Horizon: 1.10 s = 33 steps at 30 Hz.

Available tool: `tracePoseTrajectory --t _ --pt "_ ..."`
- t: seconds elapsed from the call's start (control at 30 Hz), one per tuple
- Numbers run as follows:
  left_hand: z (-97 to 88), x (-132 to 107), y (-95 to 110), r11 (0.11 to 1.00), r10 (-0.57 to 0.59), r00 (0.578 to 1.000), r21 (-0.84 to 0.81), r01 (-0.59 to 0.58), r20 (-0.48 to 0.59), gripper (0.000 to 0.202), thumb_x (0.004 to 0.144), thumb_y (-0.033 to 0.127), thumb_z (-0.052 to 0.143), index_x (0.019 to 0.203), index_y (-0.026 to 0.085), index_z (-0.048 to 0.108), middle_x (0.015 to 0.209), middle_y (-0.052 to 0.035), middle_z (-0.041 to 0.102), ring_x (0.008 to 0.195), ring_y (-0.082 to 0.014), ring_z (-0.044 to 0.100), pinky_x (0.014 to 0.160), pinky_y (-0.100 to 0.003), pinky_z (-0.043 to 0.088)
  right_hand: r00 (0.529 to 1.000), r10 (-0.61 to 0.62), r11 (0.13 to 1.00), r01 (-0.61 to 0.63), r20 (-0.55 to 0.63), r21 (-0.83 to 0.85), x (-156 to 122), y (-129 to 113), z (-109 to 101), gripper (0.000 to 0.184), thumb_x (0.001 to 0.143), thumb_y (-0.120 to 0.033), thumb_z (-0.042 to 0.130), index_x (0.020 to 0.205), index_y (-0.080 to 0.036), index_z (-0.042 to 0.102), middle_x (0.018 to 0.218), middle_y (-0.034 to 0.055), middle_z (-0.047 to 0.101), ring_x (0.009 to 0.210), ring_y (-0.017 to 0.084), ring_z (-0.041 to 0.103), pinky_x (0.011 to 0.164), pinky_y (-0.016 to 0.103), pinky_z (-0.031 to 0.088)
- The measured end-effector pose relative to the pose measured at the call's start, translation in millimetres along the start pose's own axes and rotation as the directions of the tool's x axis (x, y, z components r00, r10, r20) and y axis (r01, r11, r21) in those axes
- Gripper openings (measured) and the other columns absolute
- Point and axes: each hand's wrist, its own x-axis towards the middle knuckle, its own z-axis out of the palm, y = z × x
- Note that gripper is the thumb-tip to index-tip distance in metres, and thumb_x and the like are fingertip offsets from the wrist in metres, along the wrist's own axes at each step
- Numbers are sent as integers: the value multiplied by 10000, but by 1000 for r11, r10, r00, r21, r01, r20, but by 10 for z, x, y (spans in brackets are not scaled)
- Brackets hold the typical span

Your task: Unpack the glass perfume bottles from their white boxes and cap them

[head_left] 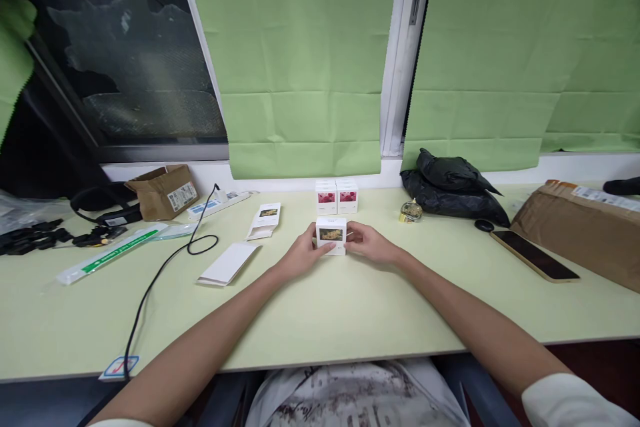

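Note:
A small white box (pixel 331 233) with a yellow-brown picture on its front stands on the pale green table (pixel 320 320), near the middle. My left hand (pixel 303 255) grips its left side and my right hand (pixel 369 244) grips its right side, fingers curled round it. Just behind it stand two similar white boxes with pink pictures (pixel 337 197), side by side. A flattened white box (pixel 265 220) with the same yellow picture lies to the left, and a flat white card sleeve (pixel 229 263) lies nearer me.
A black cable (pixel 165 267) runs across the left of the table to a power strip (pixel 220 203). A small cardboard box (pixel 164 191) and black headphones (pixel 100 203) sit far left. Black bags (pixel 453 187), a phone (pixel 534 255) and a brown parcel (pixel 580 227) lie to the right.

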Motion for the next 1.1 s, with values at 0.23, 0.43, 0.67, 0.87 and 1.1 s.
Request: tracePoseTrajectory --t 0.23,0.43,0.67,0.87,1.1 --pt "-3 -31 129 993 78 997 89 -75 -27 481 941 551 658 1304 245 581 1155 -58 716 934 -226 653 794 -345 517 965 -206 921 135 -164 -367 -53 -276 48 512 1030 -429 566 1526 -344 467 1428 77 612 1281 265 590 1071 469 515" --pt "-40 -60 183 858 311 945 458 -232 -104 291 986 404 624 1234 255 592 1120 -68 648 1087 -276 579 915 -402 471 886 -451 716 286 -110 -636 -62 -310 57 331 1085 -320 464 1398 -317 569 1318 89 644 1277 275 571 1090 479 486" --pt "-43 -98 227 896 192 981 410 -173 -5 391 969 284 570 1356 301 510 1215 -24 673 998 -240 654 822 -361 508 889 -455 672 305 -52 -675 -77 -322 27 290 1051 -348 557 1333 -284 566 1269 99 643 1214 288 581 1030 459 503" --pt "-62 -110 210 897 248 965 357 -260 82 693 910 178 587 1557 343 397 1439 -29 610 1310 -283 531 1060 -432 477 898 -439 623 318 17 -715 -102 -376 19 256 1039 -349 580 1279 -262 587 1248 112 622 1164 291 564 995 456 499" --pt "-48 -94 198 856 340 931 367 -365 134 506 954 240 602 1448 297 509 1428 -46 617 1261 -289 547 1065 -457 457 891 -444 575 366 98 -731 -115 -411 33 294 1007 -407 631 1260 -262 595 1257 119 602 1136 293 561 970 460 506"
